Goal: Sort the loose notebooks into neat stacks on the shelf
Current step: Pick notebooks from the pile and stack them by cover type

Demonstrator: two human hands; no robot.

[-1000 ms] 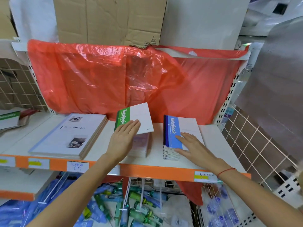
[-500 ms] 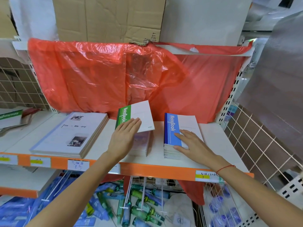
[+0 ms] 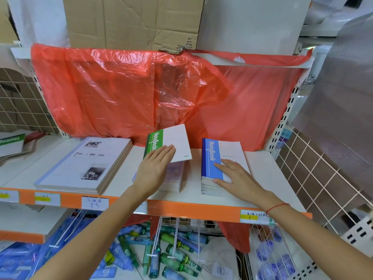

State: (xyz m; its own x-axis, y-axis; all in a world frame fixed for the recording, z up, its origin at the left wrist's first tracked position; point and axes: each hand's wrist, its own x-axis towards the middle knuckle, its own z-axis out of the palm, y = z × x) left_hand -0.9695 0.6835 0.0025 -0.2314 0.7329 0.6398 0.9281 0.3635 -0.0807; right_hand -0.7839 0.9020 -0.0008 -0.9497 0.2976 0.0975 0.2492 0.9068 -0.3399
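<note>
Green "NoteBook" notebook [image 3: 168, 142] under flat left hand [image 3: 154, 169], right hand [image 3: 235, 175] flat on blue "NoteBook" stack [image 3: 220, 164]

On the shelf [image 3: 262, 178] a wide pile of booklets [image 3: 86, 164] lies at the left, a middle stack [image 3: 175, 178] beside it with one notebook [image 3: 171, 143] tilted on top, and a right stack [image 3: 222, 158] well apart. A plastic sheet [image 3: 121, 93] hangs behind.

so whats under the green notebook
The green notebook sits askew on a short stack of notebooks with pale covers. The left hand hides much of that stack.
</note>
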